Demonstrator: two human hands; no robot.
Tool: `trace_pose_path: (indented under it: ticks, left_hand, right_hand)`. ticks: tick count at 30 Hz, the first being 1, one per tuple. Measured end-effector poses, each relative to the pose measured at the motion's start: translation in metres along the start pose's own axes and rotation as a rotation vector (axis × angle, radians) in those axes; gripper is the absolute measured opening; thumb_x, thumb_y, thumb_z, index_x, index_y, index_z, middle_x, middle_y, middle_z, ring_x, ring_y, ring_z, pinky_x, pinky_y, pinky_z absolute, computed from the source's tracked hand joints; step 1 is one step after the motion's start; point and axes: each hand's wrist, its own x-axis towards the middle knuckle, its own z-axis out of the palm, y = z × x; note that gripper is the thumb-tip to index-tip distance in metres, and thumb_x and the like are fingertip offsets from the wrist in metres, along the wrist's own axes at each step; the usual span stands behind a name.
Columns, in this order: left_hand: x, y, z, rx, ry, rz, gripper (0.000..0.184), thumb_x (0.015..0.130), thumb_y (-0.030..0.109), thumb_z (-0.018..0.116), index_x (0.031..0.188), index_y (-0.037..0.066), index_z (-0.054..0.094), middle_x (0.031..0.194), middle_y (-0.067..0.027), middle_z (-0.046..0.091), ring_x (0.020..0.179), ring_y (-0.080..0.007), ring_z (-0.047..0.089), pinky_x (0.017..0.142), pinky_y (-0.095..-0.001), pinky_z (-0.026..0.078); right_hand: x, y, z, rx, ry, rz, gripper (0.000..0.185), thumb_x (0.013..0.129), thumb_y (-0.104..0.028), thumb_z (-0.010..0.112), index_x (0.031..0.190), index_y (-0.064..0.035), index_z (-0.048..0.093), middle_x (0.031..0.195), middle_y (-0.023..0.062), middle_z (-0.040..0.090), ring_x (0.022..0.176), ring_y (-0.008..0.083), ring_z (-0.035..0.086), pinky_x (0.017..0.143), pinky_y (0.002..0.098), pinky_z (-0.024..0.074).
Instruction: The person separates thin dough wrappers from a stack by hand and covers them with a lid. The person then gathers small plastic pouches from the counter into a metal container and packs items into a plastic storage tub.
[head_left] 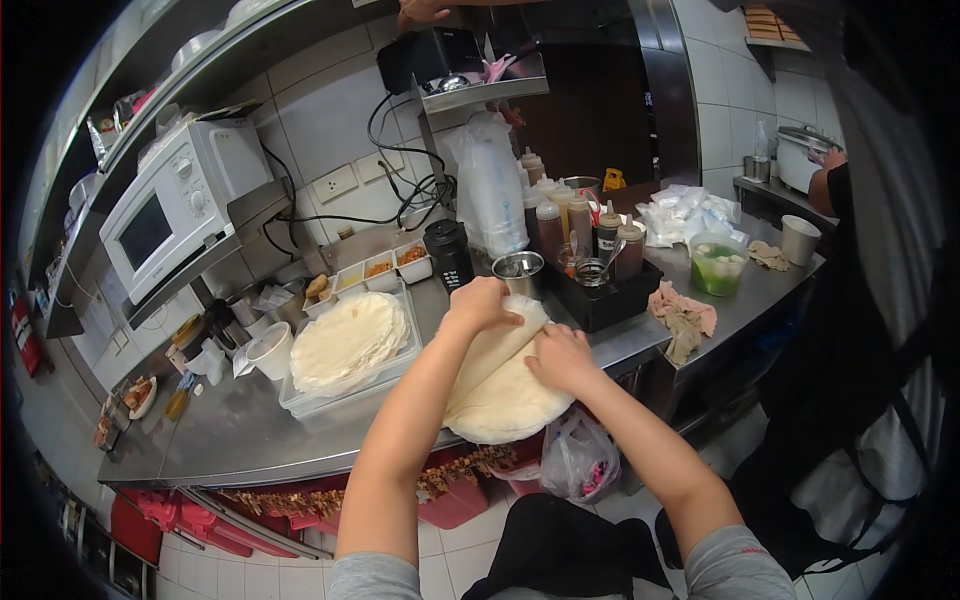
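Both my hands are on thin, pale round flatbreads (515,405) at the counter's front edge, with the lower part hanging past it. My left hand (484,306) is closed on the upper edge, where a layer is lifted or folded. My right hand (562,357) pinches the right edge, its fingertips partly hidden. To the left, a stack of similar flatbreads (350,340) lies on a clear plastic container (300,402). Just beyond my hands stand a metal cup (518,268) and a black tumbler (449,255).
A black bin (625,300) with sauce bottles (580,225) stands to the right, near crumpled cloths (683,318) and a green-filled tub (716,265). A microwave (185,195) sits at upper left. Below the counter hangs a plastic bag (580,455). Another person (850,330) stands at right.
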Motion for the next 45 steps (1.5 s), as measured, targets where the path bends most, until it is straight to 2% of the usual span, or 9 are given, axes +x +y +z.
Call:
trace_pose_path:
  ticks: [5, 8, 19, 28, 31, 35, 40, 43, 45]
  left_hand:
    - [0.007, -0.028, 0.004, 0.040, 0.107, -0.030, 0.041, 0.072, 0.042, 0.074, 0.099, 0.011, 0.071, 0.102, -0.0116, 0.068, 0.098, -0.0285, 0.064, 0.084, -0.0403, 0.051]
    - [-0.010, -0.053, 0.006, -0.046, 0.163, -0.159, 0.037, 0.074, 0.038, 0.072, 0.097, 0.009, 0.071, 0.099, -0.0129, 0.068, 0.096, -0.0301, 0.064, 0.082, -0.0399, 0.050]
    - [-0.068, -0.112, -0.003, -0.325, 0.426, -0.477, 0.046, 0.077, 0.035, 0.072, 0.107, 0.000, 0.067, 0.100, -0.0212, 0.068, 0.094, -0.0324, 0.066, 0.081, -0.0397, 0.050]
    - [-0.130, -0.171, -0.009, -0.337, 0.868, -0.494, 0.041, 0.077, 0.029, 0.074, 0.093, -0.008, 0.066, 0.085, -0.0262, 0.067, 0.081, -0.0379, 0.065, 0.074, -0.0407, 0.049]
    - [-0.149, -0.201, -0.010, -0.243, 1.073, -0.518, 0.043, 0.079, 0.030, 0.073, 0.092, -0.010, 0.064, 0.084, -0.0246, 0.068, 0.075, -0.0329, 0.066, 0.071, -0.0399, 0.049]
    - [-0.191, -0.219, -0.043, -0.515, 1.049, -0.571, 0.042, 0.082, 0.029, 0.072, 0.093, -0.010, 0.064, 0.084, -0.0142, 0.069, 0.076, -0.0173, 0.064, 0.068, -0.0313, 0.049]
    - [-0.223, -0.190, -0.082, -0.391, 1.149, -0.534, 0.035, 0.082, 0.027, 0.073, 0.087, -0.006, 0.065, 0.076, -0.0082, 0.067, 0.068, -0.0114, 0.057, 0.064, -0.0279, 0.046]
    - [-0.251, -0.183, -0.105, -0.721, 1.245, -0.370, 0.028, 0.086, 0.025, 0.071, 0.085, -0.003, 0.065, 0.076, -0.0037, 0.066, 0.066, -0.0080, 0.054, 0.063, -0.0246, 0.045]
    - [-0.276, -0.157, -0.123, -0.867, 1.107, -0.313, 0.023, 0.089, 0.024, 0.068, 0.088, 0.002, 0.065, 0.079, -0.0022, 0.067, 0.067, -0.0061, 0.056, 0.061, -0.0217, 0.045]
  right_hand:
    - [0.015, 0.002, 0.028, 0.059, -0.027, 0.065, 0.070, 0.092, -0.045, 0.046, 0.142, 0.0025, 0.032, 0.149, 0.0209, 0.028, 0.140, 0.0321, 0.024, 0.112, 0.0453, 0.0220]
    - [0.013, 0.000, 0.016, 0.041, -0.140, 0.066, 0.073, 0.094, -0.049, 0.038, 0.146, 0.0014, 0.024, 0.153, 0.0206, 0.020, 0.143, 0.0313, 0.017, 0.115, 0.0448, 0.0171]
    - [0.014, 0.000, 0.019, 0.011, -0.125, 0.061, 0.071, 0.094, -0.050, 0.037, 0.144, 0.0005, 0.030, 0.152, 0.0199, 0.023, 0.142, 0.0310, 0.020, 0.114, 0.0459, 0.0182]
    - [0.015, 0.000, 0.019, -0.014, -0.114, 0.058, 0.070, 0.094, -0.049, 0.037, 0.143, 0.0007, 0.031, 0.151, 0.0205, 0.025, 0.142, 0.0315, 0.022, 0.113, 0.0468, 0.0200]
    - [0.015, 0.000, 0.020, -0.015, -0.120, 0.064, 0.070, 0.093, -0.049, 0.038, 0.143, 0.0002, 0.031, 0.152, 0.0200, 0.024, 0.142, 0.0309, 0.021, 0.114, 0.0462, 0.0191]
    - [0.015, -0.002, 0.018, 0.001, -0.130, 0.073, 0.070, 0.093, -0.048, 0.040, 0.143, -0.0005, 0.031, 0.152, 0.0193, 0.024, 0.143, 0.0299, 0.020, 0.114, 0.0454, 0.0176]
    - [0.015, -0.001, 0.019, -0.005, -0.101, 0.060, 0.069, 0.092, -0.048, 0.041, 0.142, -0.0002, 0.034, 0.151, 0.0198, 0.027, 0.142, 0.0307, 0.022, 0.113, 0.0464, 0.0193]
    - [0.014, -0.001, 0.020, -0.029, -0.079, 0.049, 0.069, 0.091, -0.048, 0.042, 0.141, -0.0007, 0.036, 0.151, 0.0204, 0.027, 0.141, 0.0314, 0.024, 0.112, 0.0481, 0.0206]
    - [0.015, -0.001, 0.017, -0.023, -0.078, 0.036, 0.067, 0.091, -0.046, 0.045, 0.140, -0.0014, 0.037, 0.150, 0.0202, 0.029, 0.141, 0.0317, 0.024, 0.112, 0.0490, 0.0207]
